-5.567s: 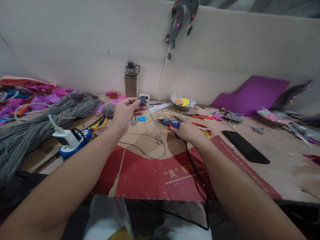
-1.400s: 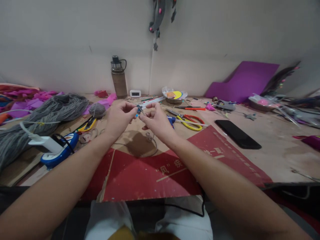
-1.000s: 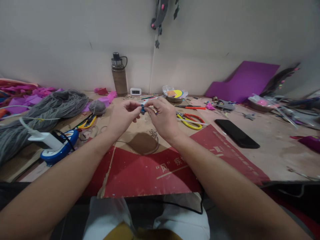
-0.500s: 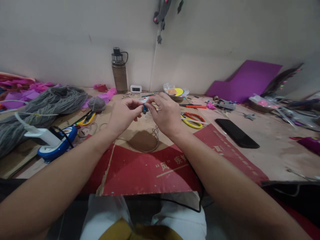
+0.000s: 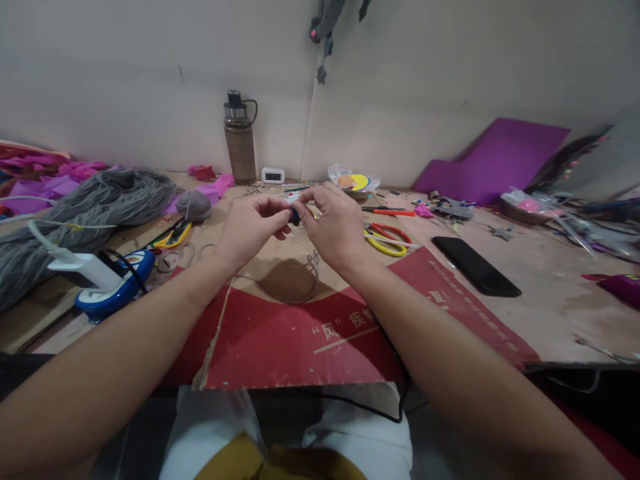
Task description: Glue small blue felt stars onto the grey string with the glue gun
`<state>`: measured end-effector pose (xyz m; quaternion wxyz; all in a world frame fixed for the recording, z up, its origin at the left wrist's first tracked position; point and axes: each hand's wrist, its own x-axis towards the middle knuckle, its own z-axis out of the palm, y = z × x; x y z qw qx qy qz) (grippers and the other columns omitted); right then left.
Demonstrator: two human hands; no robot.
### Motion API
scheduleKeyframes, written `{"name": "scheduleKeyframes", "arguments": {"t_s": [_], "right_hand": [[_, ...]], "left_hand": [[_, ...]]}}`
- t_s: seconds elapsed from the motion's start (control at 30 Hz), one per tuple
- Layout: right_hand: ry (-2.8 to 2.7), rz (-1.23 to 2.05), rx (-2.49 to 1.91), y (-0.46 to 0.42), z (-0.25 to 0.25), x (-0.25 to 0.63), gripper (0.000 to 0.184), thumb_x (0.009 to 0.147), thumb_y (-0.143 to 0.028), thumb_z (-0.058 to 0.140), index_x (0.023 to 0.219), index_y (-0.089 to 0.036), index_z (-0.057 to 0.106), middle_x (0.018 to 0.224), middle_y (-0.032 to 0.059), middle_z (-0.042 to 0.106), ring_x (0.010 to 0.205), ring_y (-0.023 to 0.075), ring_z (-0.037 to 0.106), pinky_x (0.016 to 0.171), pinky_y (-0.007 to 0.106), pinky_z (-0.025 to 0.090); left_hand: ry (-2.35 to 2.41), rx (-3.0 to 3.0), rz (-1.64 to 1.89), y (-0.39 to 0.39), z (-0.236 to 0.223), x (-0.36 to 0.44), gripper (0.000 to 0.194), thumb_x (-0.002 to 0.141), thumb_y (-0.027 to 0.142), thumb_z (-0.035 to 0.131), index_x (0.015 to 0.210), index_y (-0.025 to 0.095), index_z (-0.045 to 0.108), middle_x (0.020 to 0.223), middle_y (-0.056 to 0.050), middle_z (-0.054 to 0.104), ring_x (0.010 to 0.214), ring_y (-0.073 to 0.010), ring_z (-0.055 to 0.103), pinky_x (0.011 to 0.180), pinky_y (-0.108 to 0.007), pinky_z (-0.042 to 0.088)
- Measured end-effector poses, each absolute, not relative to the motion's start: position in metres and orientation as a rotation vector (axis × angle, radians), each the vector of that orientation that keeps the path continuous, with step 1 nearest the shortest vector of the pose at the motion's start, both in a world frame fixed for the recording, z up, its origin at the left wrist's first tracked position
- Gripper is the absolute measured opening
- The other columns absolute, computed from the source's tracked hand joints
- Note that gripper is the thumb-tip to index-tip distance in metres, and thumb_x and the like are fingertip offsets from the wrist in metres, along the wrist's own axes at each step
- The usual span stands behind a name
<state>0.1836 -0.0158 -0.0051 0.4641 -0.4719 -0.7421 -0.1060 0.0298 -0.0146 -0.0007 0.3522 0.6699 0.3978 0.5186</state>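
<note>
Between my fingertips is a small dark blue piece [image 5: 295, 215], too small and too covered to name. My left hand [image 5: 255, 227] pinches it from the left with thumb and forefinger. From the right, my right hand [image 5: 331, 223] grips the same piece with thumb and fingers, and the two hands nearly meet. Grey yarn [image 5: 316, 273] lies in a loose loop on the cardboard below my hands. Both hands are held above the brown cardboard [image 5: 280, 273] and its red printed part [image 5: 295, 340].
At left are a grey yarn skein [image 5: 115, 197], a yarn ball [image 5: 194, 205], yellow-handled pliers [image 5: 175, 235] and a blue power strip [image 5: 117, 287]. A bottle [image 5: 241, 150] and a small clock [image 5: 273, 176] stand behind. Right lie scissors [image 5: 387, 239] and a phone [image 5: 475, 265].
Both hands stay together on the small dark blue piece, with slight finger movement. The piece looks turned and a little more covered. The view has shifted slightly.
</note>
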Motion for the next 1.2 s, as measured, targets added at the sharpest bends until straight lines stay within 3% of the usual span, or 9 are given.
{"name": "scheduleKeyframes", "arguments": {"t_s": [0.5, 0.7, 1.2], "right_hand": [[-1.830, -0.178, -1.129, -0.0172, -0.0046, 0.1837, 0.012, 0.091, -0.029, 0.058, 0.085, -0.020, 0.064, 0.089, 0.0053, 0.066, 0.087, 0.0205, 0.059, 0.078, 0.033, 0.040], [-1.839, -0.161, -1.036, -0.0187, -0.0068, 0.1833, 0.007, 0.090, -0.024, 0.057, 0.091, -0.021, 0.062, 0.093, 0.0060, 0.068, 0.086, 0.0194, 0.060, 0.076, 0.033, 0.042], [-1.797, -0.159, -1.144, -0.0211, -0.0059, 0.1799, 0.005, 0.085, -0.024, 0.060, 0.082, -0.020, 0.060, 0.084, 0.0042, 0.066, 0.076, 0.0170, 0.056, 0.069, 0.031, 0.037]], "left_hand": [[0.963, 1.580, 1.295, -0.0150, -0.0003, 0.0301, 0.018, 0.076, 0.031, 0.072, 0.076, 0.014, 0.067, 0.065, -0.003, 0.068, 0.055, -0.0114, 0.064, 0.056, -0.023, 0.055], [0.973, 1.491, 1.371, -0.0139, -0.0010, 0.0306, 0.014, 0.075, 0.025, 0.071, 0.072, 0.015, 0.060, 0.063, -0.001, 0.067, 0.050, -0.0113, 0.064, 0.052, -0.022, 0.054], [0.933, 1.563, 1.371, -0.0143, -0.0015, 0.0311, 0.009, 0.075, 0.020, 0.067, 0.072, 0.015, 0.060, 0.061, 0.000, 0.063, 0.051, -0.0117, 0.064, 0.052, -0.023, 0.055]]}}
